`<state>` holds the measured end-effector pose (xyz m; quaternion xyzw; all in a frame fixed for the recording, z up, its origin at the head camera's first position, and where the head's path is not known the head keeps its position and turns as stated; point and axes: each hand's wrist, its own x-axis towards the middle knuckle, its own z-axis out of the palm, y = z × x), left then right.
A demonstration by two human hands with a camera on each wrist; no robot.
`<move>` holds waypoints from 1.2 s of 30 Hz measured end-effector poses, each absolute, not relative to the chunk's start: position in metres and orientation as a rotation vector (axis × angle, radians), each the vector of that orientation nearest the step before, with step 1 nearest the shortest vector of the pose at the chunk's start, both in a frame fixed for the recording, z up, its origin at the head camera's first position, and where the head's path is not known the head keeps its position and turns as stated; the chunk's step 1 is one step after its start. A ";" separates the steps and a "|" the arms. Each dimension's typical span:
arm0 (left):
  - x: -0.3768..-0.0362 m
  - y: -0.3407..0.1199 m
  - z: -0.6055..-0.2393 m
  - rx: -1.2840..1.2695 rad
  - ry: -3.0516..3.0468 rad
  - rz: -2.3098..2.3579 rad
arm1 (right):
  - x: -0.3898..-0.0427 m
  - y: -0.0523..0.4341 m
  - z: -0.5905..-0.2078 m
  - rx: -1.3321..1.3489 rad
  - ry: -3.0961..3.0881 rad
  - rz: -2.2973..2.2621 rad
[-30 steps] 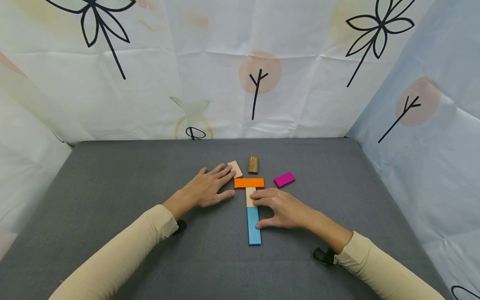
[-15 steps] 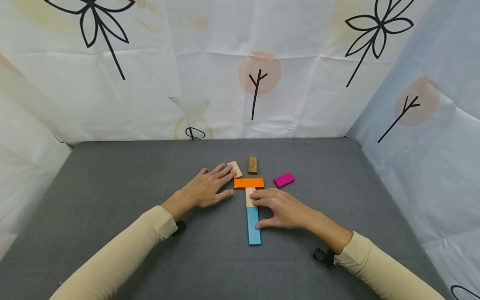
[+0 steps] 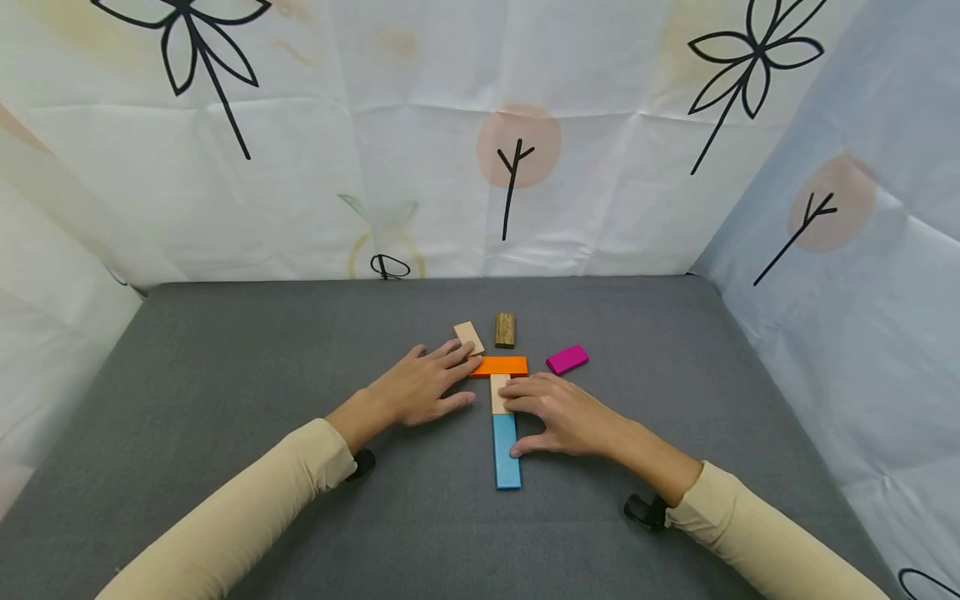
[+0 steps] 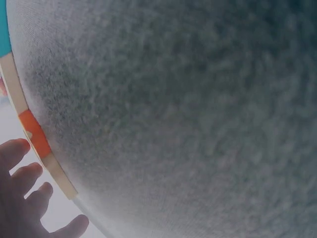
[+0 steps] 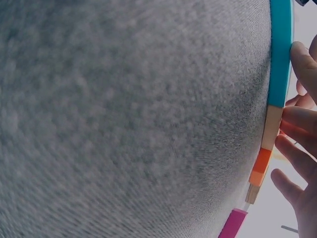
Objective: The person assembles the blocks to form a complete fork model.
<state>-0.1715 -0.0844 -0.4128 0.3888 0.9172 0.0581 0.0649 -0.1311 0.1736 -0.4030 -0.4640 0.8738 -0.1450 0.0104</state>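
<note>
In the head view, an orange block [image 3: 506, 366] lies crosswise above a light wooden block [image 3: 498, 396] and a long blue block [image 3: 506, 458], which run end to end below it. My left hand [image 3: 420, 389] reaches from the left with straight, spread fingers, its fingertips at the left end of the orange block. A second light wooden block [image 3: 468, 336] sits slantwise just beyond those fingers. From the right, my right hand [image 3: 561, 417] rests its fingertips on the wooden block and its thumb on the blue block's right edge. The right wrist view shows these fingertips along the blocks' top faces.
A dark brown wooden block [image 3: 505, 331] lies behind the orange one, and a magenta block [image 3: 567, 359] is off to its right. All lie on a grey cloth surface [image 3: 262, 350], enclosed by patterned fabric walls [image 3: 435, 167].
My left hand has shifted right and toward the person, its fingers going from the slanted wooden block to the orange block's left end. The right hand stays almost still.
</note>
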 end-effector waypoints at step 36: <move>-0.137 -0.069 -0.416 1.449 2.657 0.166 | -0.210 0.180 -0.398 -1.022 2.866 -0.579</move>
